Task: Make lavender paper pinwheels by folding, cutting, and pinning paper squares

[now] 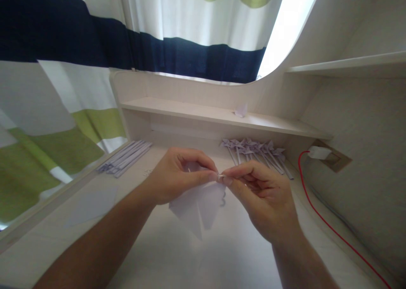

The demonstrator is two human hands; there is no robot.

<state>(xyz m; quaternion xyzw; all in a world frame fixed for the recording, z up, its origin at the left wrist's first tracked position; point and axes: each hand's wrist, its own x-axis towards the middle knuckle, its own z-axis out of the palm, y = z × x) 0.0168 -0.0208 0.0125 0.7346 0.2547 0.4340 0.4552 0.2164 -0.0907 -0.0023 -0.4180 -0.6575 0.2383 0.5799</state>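
Observation:
My left hand (pixel 177 175) and my right hand (pixel 260 196) meet above the white desk (pixel 222 255). Both pinch the top of a pale lilac folded paper piece (pixel 198 206), fingertips touching at its upper edge. The paper hangs below the fingers in pointed flaps. A small pin-like bit seems to sit between the fingertips, too small to make out.
A row of finished lilac paper pinwheels on sticks (pixel 256 151) lies at the back right. A bundle of pale sticks (pixel 125 158) lies at the back left. A red cable (pixel 320 213) runs from a wall plug (pixel 319 152). A shelf (pixel 215 113) holds a paper scrap (pixel 241 109). Striped curtain (pixel 63 69) hangs at left.

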